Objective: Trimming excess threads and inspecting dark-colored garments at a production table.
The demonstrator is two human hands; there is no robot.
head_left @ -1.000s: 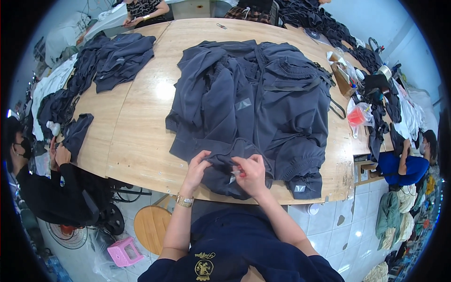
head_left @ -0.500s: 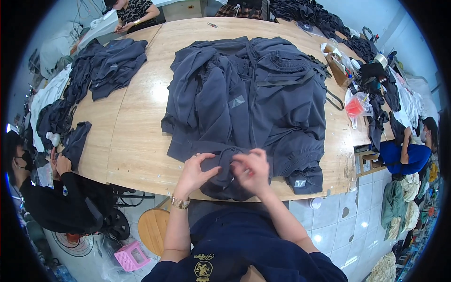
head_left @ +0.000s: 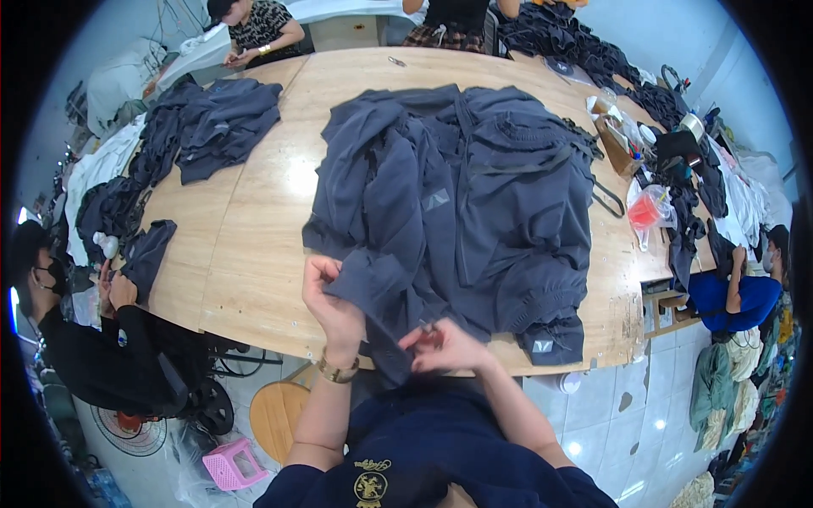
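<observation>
A dark blue-grey jacket point(head_left: 525, 203) lies spread and rumpled on the table in front of me, with gathered elastic edges and small light patches. My left hand point(head_left: 334, 305) grips a folded flap of its near left part and holds it up off the tabletop. At the near table edge, my right hand point(head_left: 450, 345) is closed in a pinch against the lower end of that same flap. A small dark spot shows at its fingers, too small to make out.
The wooden table point(head_left: 254, 254) carries more dark garments point(head_left: 229, 123) at the left and a cup of red drink point(head_left: 645, 210) at the right. Co-workers sit left, right and at the far side. A round wooden stool point(head_left: 278, 419) and a pink plastic stool point(head_left: 233, 464) stand below.
My left hand has lifted the jacket's near flap and turned it up to the left. The right hand has come down toward the table edge with the flap's lower end.
</observation>
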